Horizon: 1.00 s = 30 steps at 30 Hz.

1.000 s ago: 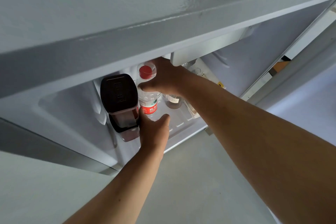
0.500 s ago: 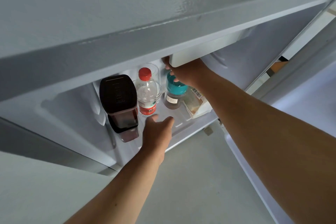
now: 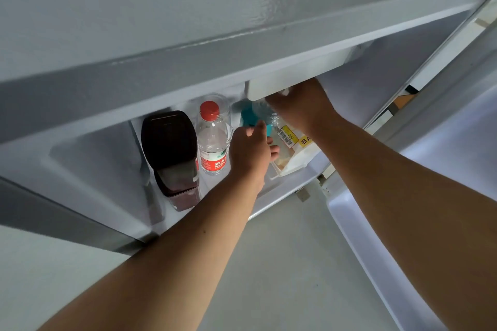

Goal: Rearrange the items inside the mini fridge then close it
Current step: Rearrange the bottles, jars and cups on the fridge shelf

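The left hand [image 3: 251,150] curls its fingers around the teal-capped jar [image 3: 248,115], gripping it. Above it, the right hand [image 3: 298,105] closes on something clear and crinkly, blurred. Left of the fingers stand 1 ribbed clear water bottle [image 3: 213,140] with red cap and 1 dark glossy container [image 3: 172,150], inside the smooth white mini fridge [image 3: 94,169].
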Tool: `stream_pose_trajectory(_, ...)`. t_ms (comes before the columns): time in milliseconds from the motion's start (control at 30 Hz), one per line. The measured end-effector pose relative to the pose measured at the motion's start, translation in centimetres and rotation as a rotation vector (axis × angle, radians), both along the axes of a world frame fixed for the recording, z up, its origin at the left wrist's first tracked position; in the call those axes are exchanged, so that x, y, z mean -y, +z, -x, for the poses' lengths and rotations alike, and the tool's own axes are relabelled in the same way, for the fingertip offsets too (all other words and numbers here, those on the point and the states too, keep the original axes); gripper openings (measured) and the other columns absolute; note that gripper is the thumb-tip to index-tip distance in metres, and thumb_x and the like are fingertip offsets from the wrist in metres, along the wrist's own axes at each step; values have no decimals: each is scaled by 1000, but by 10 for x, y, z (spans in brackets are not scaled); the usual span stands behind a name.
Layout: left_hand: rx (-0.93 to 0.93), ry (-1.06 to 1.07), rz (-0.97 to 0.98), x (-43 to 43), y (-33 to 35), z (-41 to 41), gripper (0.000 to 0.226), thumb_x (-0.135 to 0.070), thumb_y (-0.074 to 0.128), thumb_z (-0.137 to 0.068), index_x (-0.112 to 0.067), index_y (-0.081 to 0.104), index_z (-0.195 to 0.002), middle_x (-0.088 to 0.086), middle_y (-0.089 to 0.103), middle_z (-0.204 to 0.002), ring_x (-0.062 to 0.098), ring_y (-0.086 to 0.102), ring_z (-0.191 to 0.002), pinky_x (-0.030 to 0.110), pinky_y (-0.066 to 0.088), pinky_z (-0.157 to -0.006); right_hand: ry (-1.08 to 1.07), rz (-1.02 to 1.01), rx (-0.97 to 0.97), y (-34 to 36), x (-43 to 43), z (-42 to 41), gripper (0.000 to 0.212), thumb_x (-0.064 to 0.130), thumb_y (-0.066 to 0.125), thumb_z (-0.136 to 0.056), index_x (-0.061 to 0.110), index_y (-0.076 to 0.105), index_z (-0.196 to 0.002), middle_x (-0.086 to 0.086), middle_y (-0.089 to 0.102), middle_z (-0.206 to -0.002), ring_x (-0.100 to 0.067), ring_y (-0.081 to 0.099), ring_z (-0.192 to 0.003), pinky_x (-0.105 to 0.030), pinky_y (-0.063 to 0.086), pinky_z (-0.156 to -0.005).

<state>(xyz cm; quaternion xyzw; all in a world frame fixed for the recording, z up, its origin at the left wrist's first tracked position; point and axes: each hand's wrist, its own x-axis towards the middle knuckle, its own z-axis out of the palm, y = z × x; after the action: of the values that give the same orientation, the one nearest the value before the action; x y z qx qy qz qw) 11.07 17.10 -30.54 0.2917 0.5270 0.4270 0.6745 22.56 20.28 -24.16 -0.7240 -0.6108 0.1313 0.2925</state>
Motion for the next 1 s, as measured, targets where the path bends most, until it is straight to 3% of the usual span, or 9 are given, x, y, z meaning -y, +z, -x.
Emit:
stream_pose_trajectory(100, 25, 19, 14, -5, 2, -2, 27, -30, 54, -109, -16, 56, -86, 9, 61, -78, 25, 61, -72, 19, 55, -48, 116, 161, 146, -5, 4, -8, 55, 48, 76, -76, 23, 57, -121, 5, 62, -101, -4, 60, -82, -18, 48, -65)
stream_pose_trajectory(200, 25, 11, 25, -4, -3, -3, 19, -31, 55, -109, -13, 59, -104, 6, 67, -85, 18, 68, -63, 19, 56, -49, 181, 225, 271, -8, -1, -13, 69, 55, 80, -74, 25, 57, -131, 1, 62, -119, -17, 58, -103, -32, 50, -82)
stream_pose_trajectory(367, 52, -7, 73, -4, -8, 0, 25, -29, 53, -109, -9, 59, -122, 8, 72, -96, 10, 76, -58, 22, 58, -49, 209, 284, 411, -6, -8, -17, 68, 64, 77, -71, 31, 58, -126, 2, 63, -115, -21, 57, -105, -35, 52, -88)
stream_pose_trajectory(500, 90, -15, 96, -5, -6, 1, 22, -32, 57, -105, -12, 66, -108, 5, 74, -99, 7, 78, -64, 22, 59, -51, 203, 309, 381, -9, -15, -14, 71, 64, 83, -67, 28, 58, -122, 2, 63, -113, -22, 59, -105, -35, 51, -89)
stream_pose_trajectory(633, 132, -20, 61, -2, -4, 2, 28, -41, 67, -86, -18, 71, -101, 1, 76, -103, 4, 79, -72, 20, 59, -54, 222, 285, 350, -14, -18, -11, 70, 62, 84, -67, 26, 55, -119, -3, 57, -119, -22, 57, -103, -38, 51, -92)
stream_pose_trajectory(733, 171, 11, 63, -3, -5, 2, 21, -35, 59, -101, -17, 68, -108, -2, 77, -101, 3, 79, -74, 19, 59, -55, 233, 272, 313, -16, -18, -14, 72, 61, 85, -65, 24, 54, -118, -4, 54, -120, -21, 58, -98, -38, 53, -90)
stream_pose_trajectory(867, 184, 30, 46, -1, -4, 1, 18, -34, 56, -105, -22, 68, -100, -10, 81, -84, 4, 79, -77, 19, 61, -58, 230, 265, 257, -19, -14, -20, 70, 55, 87, -62, 25, 50, -114, -5, 51, -117, -19, 59, -92, -36, 56, -81)
stream_pose_trajectory(1000, 174, 34, 55, -2, -3, 2, 20, -37, 55, -106, -22, 67, -100, -5, 81, -90, 4, 79, -74, 19, 62, -59, 223, 295, 216, -23, -12, -23, 72, 57, 87, -62, 26, 49, -114, 2, 59, -103, -10, 57, -84, -31, 54, -74)
